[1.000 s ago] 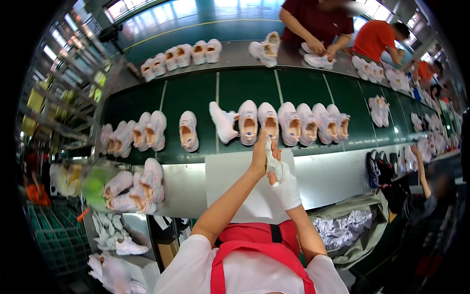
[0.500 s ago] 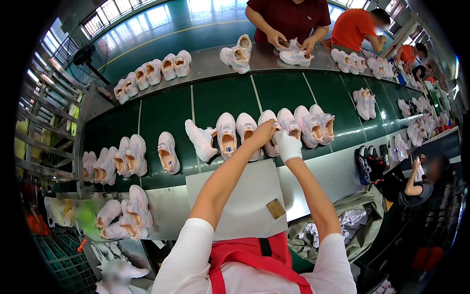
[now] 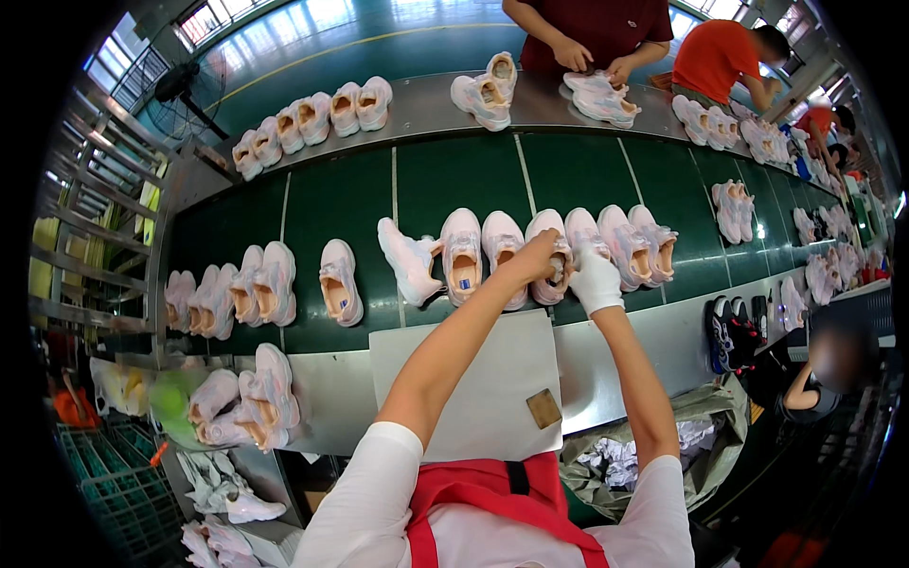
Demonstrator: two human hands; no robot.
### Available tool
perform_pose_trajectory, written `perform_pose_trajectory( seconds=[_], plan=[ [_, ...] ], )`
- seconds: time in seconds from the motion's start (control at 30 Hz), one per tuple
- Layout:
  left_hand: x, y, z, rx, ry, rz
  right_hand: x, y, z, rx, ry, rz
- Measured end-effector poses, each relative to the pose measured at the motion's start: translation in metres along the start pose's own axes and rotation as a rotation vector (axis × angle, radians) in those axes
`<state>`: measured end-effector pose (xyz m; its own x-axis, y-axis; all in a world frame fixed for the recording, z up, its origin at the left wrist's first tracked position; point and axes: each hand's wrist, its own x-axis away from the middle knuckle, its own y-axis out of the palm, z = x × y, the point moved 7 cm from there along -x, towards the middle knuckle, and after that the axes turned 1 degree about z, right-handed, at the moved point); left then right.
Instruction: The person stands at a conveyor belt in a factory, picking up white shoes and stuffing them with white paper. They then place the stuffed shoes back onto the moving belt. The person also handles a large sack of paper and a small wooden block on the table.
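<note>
A row of pale pink sneakers with tan linings stands toes-away on the green belt in front of me. My bare left hand (image 3: pixel 540 257) reaches over one sneaker (image 3: pixel 545 221) in the row, its fingers closed at the tongue and opening. Just right of it, my right hand (image 3: pixel 597 280), in a white glove, is bent at the same shoe's side. It partly covers the opening of the neighbouring sneaker (image 3: pixel 581 223). The right fingertips are partly hidden between the two shoes. At the row's left end, one sneaker (image 3: pixel 409 262) lies on its side.
Near me lie a pale board (image 3: pixel 454 369) and a small brown block (image 3: pixel 544 409). A bag of crumpled paper (image 3: pixel 615 464) stands below right. More sneakers (image 3: pixel 275 284) stand left. Across the belt, a person in dark red (image 3: pixel 587 33) handles another pair.
The whole view has shifted, carrying the shoes slightly right in the picture. My hands stay at the same sneaker, with the left fingers lower at its opening and the gloved hand slightly farther from them.
</note>
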<state>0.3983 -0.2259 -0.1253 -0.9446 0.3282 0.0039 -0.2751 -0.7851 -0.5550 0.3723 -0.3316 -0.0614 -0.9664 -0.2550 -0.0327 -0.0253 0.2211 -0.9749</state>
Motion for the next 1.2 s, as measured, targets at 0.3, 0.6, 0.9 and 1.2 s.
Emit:
perform_pose_trajectory(
  seconds=[0.3, 0.6, 0.9, 1.2],
  plan=[
    [-0.025, 0.022, 0.017, -0.467, 0.000, 0.429, -0.050, 0.109, 0.052, 0.100, 0.183, 0.073],
    [0.136, -0.114, 0.004, -0.477, -0.105, 0.761, 0.089, -0.022, -0.006, -0.632, 0.145, 0.298],
    [0.219, -0.159, -0.113, -0.366, -0.419, 0.891, 0.252, 0.031, -0.049, -0.068, 0.263, -0.082],
    [0.247, -0.132, -0.022, -0.439, 0.006, 0.794, 0.255, 0.049, -0.060, -0.165, 0.200, 0.024]
  ],
)
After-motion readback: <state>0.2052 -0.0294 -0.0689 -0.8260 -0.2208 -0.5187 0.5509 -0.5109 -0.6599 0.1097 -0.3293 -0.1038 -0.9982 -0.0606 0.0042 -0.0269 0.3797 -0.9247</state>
